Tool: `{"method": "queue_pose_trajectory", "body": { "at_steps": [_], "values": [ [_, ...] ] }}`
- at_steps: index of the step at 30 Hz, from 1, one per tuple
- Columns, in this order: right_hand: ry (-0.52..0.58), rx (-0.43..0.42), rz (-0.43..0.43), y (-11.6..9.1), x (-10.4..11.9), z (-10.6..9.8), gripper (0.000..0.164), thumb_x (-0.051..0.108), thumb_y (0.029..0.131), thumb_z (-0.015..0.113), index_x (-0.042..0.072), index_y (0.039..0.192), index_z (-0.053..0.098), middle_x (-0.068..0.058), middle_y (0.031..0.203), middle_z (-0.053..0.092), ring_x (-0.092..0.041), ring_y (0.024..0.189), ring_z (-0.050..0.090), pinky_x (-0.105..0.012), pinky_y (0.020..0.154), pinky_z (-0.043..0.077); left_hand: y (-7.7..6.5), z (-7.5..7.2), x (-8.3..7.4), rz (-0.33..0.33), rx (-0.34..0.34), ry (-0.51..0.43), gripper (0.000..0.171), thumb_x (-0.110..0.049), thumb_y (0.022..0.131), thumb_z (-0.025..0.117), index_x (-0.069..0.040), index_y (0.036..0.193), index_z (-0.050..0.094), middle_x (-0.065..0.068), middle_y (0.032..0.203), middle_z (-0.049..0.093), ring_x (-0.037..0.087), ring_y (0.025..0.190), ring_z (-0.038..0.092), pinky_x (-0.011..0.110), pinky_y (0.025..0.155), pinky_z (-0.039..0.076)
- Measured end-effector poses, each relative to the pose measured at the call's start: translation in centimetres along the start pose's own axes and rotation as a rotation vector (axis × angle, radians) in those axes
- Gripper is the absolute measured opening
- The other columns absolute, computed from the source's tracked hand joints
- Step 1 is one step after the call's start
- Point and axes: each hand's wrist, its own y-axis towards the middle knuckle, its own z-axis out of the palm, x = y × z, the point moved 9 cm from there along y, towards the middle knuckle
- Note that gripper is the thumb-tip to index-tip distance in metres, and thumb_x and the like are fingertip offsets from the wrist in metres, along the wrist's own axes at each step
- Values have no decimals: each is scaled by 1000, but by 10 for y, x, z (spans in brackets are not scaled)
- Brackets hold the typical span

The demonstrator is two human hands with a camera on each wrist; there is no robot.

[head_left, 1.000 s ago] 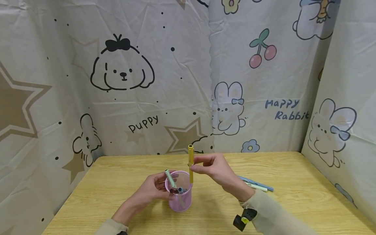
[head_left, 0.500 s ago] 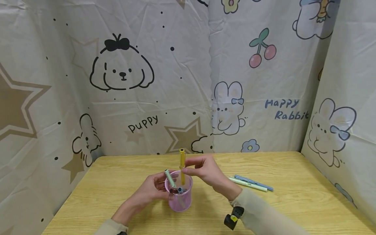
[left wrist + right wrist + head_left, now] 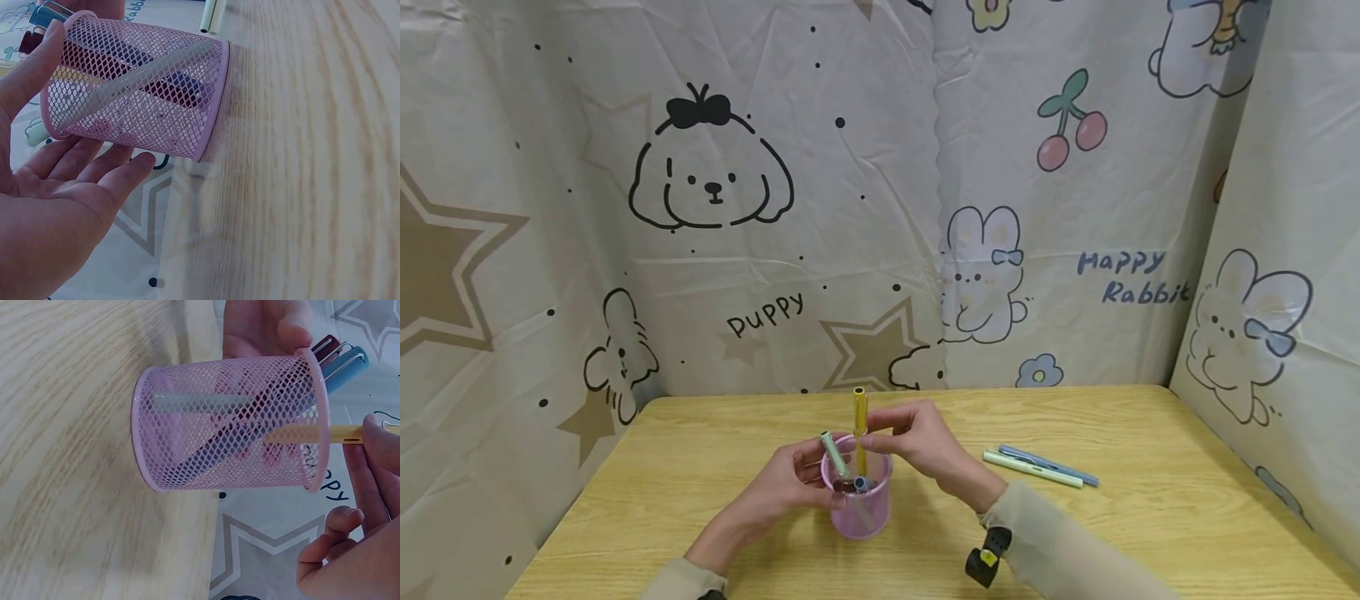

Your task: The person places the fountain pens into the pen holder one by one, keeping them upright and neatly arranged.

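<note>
A pink mesh pen holder (image 3: 860, 518) stands on the table, steadied by my left hand (image 3: 786, 479), whose fingers and thumb curl round its left side near the rim. Between thumb and fingers my right hand (image 3: 917, 437) pinches an upright yellow pen (image 3: 861, 410). In the right wrist view the lower part of the yellow pen (image 3: 294, 434) shows through the mesh, inside the holder and above its base. A light green pen (image 3: 832, 452), a dark red pen (image 3: 326, 347) and a blue pen (image 3: 345, 369) lean in the holder.
To the right on the wooden table (image 3: 1120, 550) lie a pale green pen (image 3: 1033, 469) and a blue pen (image 3: 1052, 466), side by side. A printed curtain (image 3: 865, 250) stands behind the table and along both sides.
My right hand has moved left with the yellow pen, from the holder's right rim to over its opening, and lowered it inside. My left hand and the holder have stayed put.
</note>
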Motion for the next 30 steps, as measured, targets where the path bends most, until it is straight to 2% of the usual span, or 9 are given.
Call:
{"method": "queue_pose_trajectory", "body": {
  "at_steps": [4,10,14,17,20,25,30],
  "values": [
    [-13,1,7,1,-4,1,28,9,91,82,-1,117,79,-11,113,78,-17,87,63,-24,70,51,0,0,0,-10,-5,9,82,0,83,86,3,155,47,17,151,57,37,134,58,32,107,50],
    [-31,-2,29,1,-10,1,30,11,91,83,0,118,78,-12,117,77,-27,101,64,-28,78,54,1,-1,0,-9,-10,22,82,-1,83,86,3,155,46,17,151,57,36,132,59,33,108,50],
    [-42,20,23,2,-13,3,30,12,91,83,0,118,78,-11,116,77,-18,82,59,-23,67,48,1,-2,1,-9,-10,14,83,0,83,86,4,155,45,19,151,57,36,134,58,32,108,50],
    [-51,38,10,2,-13,6,29,10,90,84,1,117,79,-10,114,78,-12,66,47,-21,58,39,1,-2,2,-12,-7,-2,84,1,82,86,5,155,45,20,151,56,36,135,57,32,108,50],
    [-74,51,1,1,-12,7,28,8,89,84,2,116,80,-9,114,78,-13,72,53,-21,62,41,0,0,1,-9,-2,-15,82,2,83,85,7,154,45,22,150,56,37,135,57,33,108,50],
    [-108,95,5,-2,-8,4,24,1,91,78,6,114,82,-5,118,78,-18,89,58,-25,71,45,-1,0,0,-6,-2,-3,79,1,84,85,6,153,47,25,146,58,33,129,62,32,105,51],
    [-149,52,4,-12,-1,-15,23,0,90,76,7,110,83,-5,112,79,-12,69,48,-22,61,42,0,1,0,18,3,0,81,3,82,85,7,153,46,27,152,53,29,128,62,30,105,51]
  ]
}}
